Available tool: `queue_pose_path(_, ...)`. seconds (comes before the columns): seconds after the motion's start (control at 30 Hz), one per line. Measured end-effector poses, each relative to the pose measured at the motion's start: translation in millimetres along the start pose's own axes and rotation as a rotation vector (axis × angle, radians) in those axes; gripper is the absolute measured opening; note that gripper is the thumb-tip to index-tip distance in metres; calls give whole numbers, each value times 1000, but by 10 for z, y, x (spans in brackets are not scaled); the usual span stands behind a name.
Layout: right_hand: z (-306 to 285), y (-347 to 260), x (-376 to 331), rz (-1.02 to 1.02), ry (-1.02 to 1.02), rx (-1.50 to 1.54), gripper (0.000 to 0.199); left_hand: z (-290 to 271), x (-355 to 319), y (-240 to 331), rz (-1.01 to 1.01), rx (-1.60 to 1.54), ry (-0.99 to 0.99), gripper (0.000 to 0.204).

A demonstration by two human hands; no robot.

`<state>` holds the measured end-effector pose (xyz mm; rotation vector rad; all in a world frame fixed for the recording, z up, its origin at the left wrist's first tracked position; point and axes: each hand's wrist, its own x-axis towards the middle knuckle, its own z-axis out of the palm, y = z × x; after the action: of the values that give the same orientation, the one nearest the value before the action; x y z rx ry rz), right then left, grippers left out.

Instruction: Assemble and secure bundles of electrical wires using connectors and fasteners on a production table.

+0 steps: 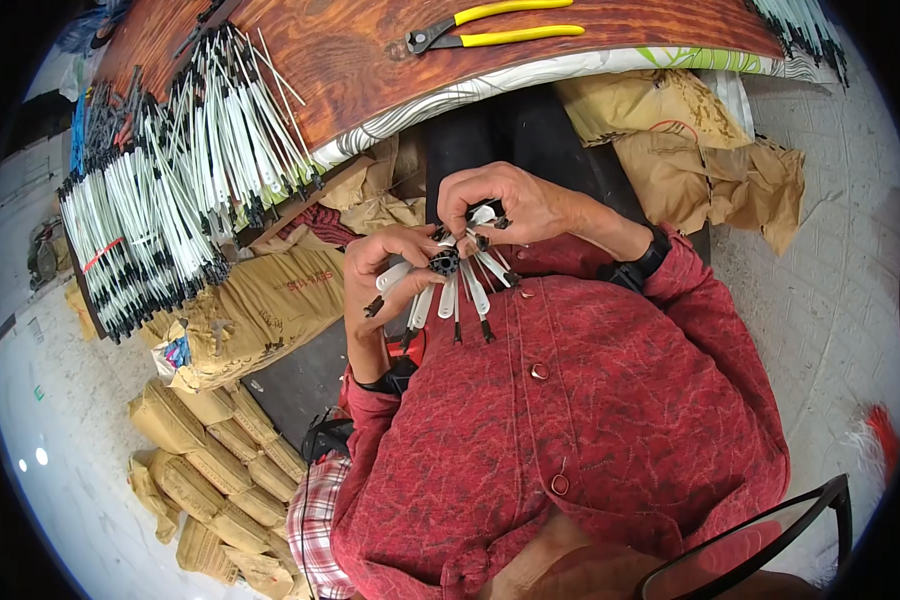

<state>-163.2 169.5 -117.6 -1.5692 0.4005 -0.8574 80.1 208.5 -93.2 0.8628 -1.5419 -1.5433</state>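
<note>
While scanning from far left of the hands: big heap of white rods with black tips (160, 190) piled on the wooden table (350, 60), up and left of the left hand, well apart from it. Brown paper sacks (255, 300) just left of and below the left hand, more stacked lower left. Left hand (385, 275) curled, gripping a small black hub (444, 263) between thumb and fingers, held close against the red shirt (590, 420). White rods (450, 298) fanning down and outward from the hub, touching the left hand's fingers. Right hand (515, 205) just above and right of the hub, fingers pinched on one white black-tipped rod (485, 215) at the hub. Black watch (642, 265) on the right wrist. Yellow-handled pliers (495, 25) on the table, above the right hand, well apart. More brown sacks (690, 150) right of the right hand.
</note>
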Motion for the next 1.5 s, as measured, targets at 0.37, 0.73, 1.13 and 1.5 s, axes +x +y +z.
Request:
queue_pose_path(0.37, 116, 13, -20, 18, 149, -31, 17, -66, -81, -109, 21, -47, 49, 23)
queue_pose_path(0.73, 162, 55, -3, 55, 238, -132, 17, 18, -127, -133, -218, -223, 238, 26)
queue_pose_path(1.13, 153, 28, -30, 36, 214, -119, 13, -103, -46, -180, 34, 90, 24, 26)
queue_pose_path(1.5, 114, 50, -10, 15, 189, -106, 11, -91, -59, -227, 28, 64, 103, 34)
